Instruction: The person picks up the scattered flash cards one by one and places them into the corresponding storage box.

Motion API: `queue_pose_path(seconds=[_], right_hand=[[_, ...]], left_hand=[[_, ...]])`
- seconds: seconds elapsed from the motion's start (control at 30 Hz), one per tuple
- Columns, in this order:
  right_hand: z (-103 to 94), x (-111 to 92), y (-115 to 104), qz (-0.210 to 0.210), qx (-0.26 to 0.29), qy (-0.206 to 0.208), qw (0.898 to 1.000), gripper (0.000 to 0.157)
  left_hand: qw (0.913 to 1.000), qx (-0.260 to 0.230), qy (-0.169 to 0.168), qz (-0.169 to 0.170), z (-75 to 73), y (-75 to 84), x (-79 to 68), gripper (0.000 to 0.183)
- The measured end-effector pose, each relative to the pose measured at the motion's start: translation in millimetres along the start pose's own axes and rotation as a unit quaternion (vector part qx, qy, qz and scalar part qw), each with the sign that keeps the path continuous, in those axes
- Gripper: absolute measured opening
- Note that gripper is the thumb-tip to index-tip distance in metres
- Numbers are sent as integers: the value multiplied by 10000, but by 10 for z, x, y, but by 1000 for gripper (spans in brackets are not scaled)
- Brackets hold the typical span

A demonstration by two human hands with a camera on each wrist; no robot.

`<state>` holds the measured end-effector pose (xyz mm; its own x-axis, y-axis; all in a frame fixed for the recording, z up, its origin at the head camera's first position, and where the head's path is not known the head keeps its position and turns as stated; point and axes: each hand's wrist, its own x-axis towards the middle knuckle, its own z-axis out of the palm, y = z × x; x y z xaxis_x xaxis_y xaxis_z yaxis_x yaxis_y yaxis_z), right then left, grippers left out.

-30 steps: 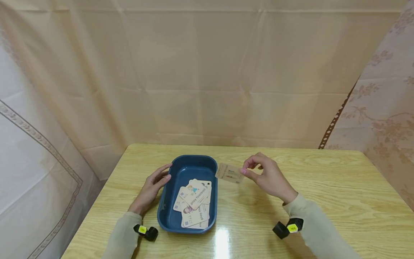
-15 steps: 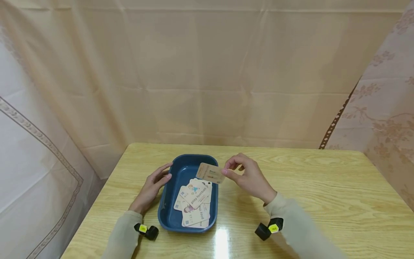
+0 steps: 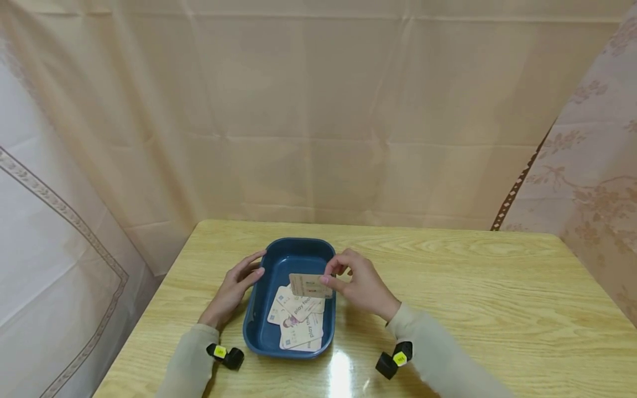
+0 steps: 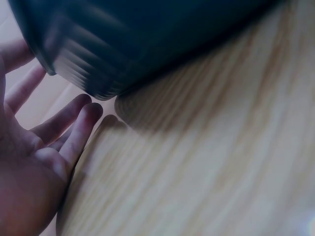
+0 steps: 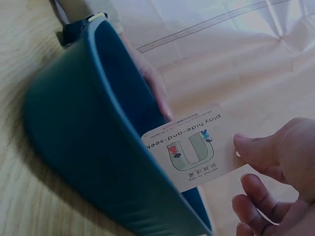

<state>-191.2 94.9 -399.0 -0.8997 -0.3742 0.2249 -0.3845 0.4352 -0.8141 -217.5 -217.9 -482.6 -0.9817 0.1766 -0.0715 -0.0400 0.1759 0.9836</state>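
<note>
My right hand (image 3: 359, 284) pinches a card (image 3: 307, 286) by its edge, between thumb and fingertips, tilted above the blue plastic bin (image 3: 249, 315). In the right wrist view the card (image 5: 184, 150) reads "play hide-and-seek" and shows a U-shaped drawing with two small figures. Several printed cards (image 3: 301, 329) lie overlapped inside the bin's near half, one marked "play football" and partly covered by the held card. At the bin's left side is my left hand (image 3: 233, 287), touching the rim; in the left wrist view its fingers (image 4: 74, 132) are spread and fairly straight beside the wall.
The bin stands on a light wood-grain table (image 3: 473, 287), left of the middle. A beige curtain (image 3: 308, 121) hangs behind the table's far edge, with patterned cloth (image 3: 592, 182) on the right. Each sleeve carries a black wrist camera (image 3: 393, 360).
My right hand has moved left and towards me with the card, from right of the bin to over the cards inside. The left hand and bin have stayed put.
</note>
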Motion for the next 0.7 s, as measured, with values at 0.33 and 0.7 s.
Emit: queue_pose_path(seconds=[0.33,0.7], right_hand=[[28,-7,18,279,48,-83,9996,10],[-2,-9,56,204,61,-14,9998,10]], left_hand=[[10000,69,19,-8,5,3,-3,52],[10000,39,-15,-29,7,25,-11,52]])
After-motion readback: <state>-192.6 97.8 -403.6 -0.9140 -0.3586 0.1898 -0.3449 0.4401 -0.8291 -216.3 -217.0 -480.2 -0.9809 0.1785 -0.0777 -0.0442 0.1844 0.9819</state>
